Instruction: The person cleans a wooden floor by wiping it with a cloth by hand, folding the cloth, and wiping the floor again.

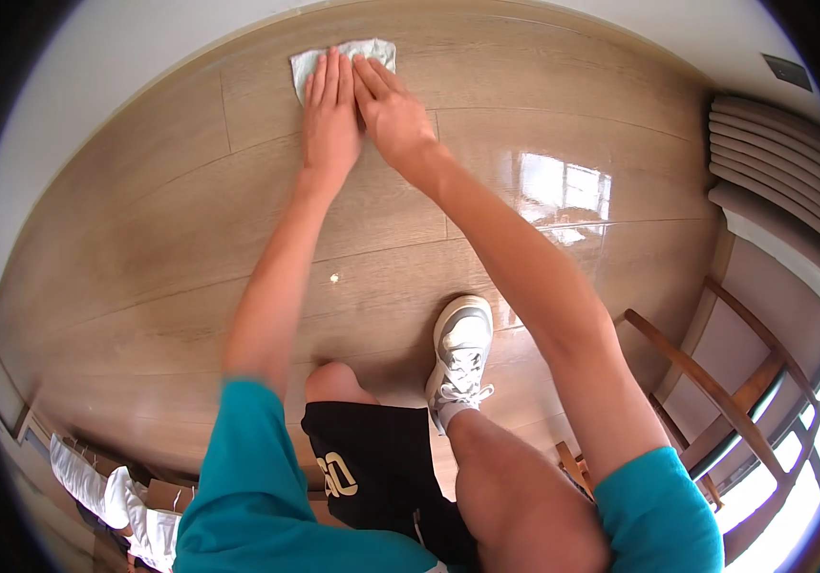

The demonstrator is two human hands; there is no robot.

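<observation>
A thin pale cloth lies on the wooden floor, close to the wall's foot. My left hand rests flat on it, fingers stretched out and together. Beside it, touching at the fingertips, my right hand also presses on the cloth with its fingers straight. Both palms face down, and the middle of the cloth is hidden beneath the fingers. Its left, upper and right edges show around them.
A white wall curves round the far side. Wooden chair frames stand at the right, below a folded grey-brown curtain. My white shoe is planted on the floor. A small pale speck lies nearby. White bags are at lower left.
</observation>
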